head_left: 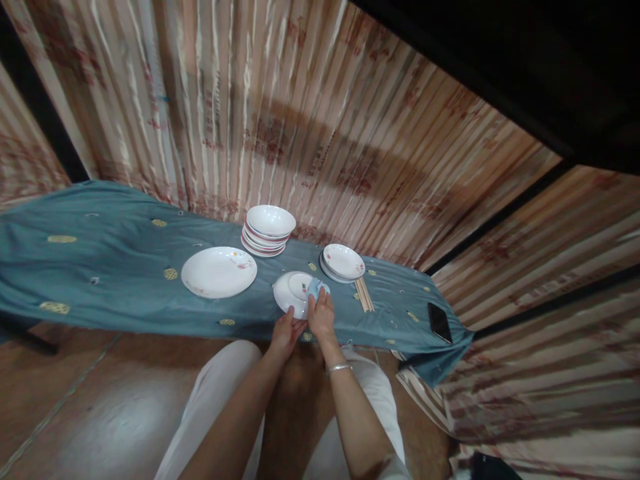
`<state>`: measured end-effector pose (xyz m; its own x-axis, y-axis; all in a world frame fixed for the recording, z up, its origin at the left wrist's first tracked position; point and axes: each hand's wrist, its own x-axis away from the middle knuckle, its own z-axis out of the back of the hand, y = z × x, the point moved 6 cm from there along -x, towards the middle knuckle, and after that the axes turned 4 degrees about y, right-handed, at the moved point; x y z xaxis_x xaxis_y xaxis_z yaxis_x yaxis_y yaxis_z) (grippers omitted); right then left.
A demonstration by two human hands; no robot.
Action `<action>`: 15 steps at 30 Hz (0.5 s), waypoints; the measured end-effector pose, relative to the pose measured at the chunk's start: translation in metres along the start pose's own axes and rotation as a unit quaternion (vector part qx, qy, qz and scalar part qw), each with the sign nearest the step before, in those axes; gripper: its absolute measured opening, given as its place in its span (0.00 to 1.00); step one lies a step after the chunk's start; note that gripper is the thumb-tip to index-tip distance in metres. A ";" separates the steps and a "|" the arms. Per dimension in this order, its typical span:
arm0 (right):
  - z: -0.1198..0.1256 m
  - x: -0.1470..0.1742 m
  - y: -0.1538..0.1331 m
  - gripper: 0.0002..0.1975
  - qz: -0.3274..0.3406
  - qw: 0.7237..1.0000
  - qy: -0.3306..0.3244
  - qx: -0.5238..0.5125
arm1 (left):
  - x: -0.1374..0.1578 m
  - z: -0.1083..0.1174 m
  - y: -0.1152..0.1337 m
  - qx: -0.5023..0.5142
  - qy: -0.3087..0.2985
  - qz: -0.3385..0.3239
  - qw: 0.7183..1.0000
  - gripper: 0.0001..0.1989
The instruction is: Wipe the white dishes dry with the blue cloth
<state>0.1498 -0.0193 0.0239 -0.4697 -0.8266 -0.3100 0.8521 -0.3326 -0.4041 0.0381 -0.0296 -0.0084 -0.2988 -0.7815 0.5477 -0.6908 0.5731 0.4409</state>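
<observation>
A white plate [286,292] is tilted up in front of me near the table's front edge, and a ring shows on the face turned to me. My left hand [288,331] grips its lower rim, thumb on the near face and fingers beneath. A light blue cloth [316,287] is bunched under the fingers of my right hand [321,315], pressed against the plate's right side. My right wrist wears a silver bangle [340,367]. Part of the plate is hidden by the cloth and fingers.
A large oval plate [219,273] lies to the left. Behind stands a stack of bowls [270,230]; to the right are stacked small plates [344,261], several chopsticks [365,295] and a black phone [439,323]. A teal cloth [120,267] covers the narrow table; curtains [310,133] hang behind.
</observation>
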 end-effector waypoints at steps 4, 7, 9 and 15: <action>-0.001 0.015 0.000 0.31 0.005 1.000 0.024 -0.017 | 0.001 -0.001 0.001 -0.010 -0.019 -0.009 1.000 0.08; -0.001 0.027 -0.001 0.31 0.006 0.999 0.029 -0.028 | 0.001 -0.001 0.001 -0.013 -0.024 -0.015 1.000 0.11; 0.000 0.036 -0.001 0.31 0.008 0.999 0.026 -0.028 | 0.001 -0.001 0.000 -0.015 -0.022 -0.016 1.000 0.12; 0.003 0.060 -0.004 0.28 0.041 0.996 0.044 -0.069 | -0.003 0.001 0.000 -0.021 -0.031 -0.026 0.999 0.10</action>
<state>0.1184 -0.0691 0.0097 -0.4226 -0.8041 -0.4182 0.8515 -0.1942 -0.4871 0.0386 -0.0276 -0.0111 -0.3045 -0.8236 0.4786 -0.6781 0.5402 0.4983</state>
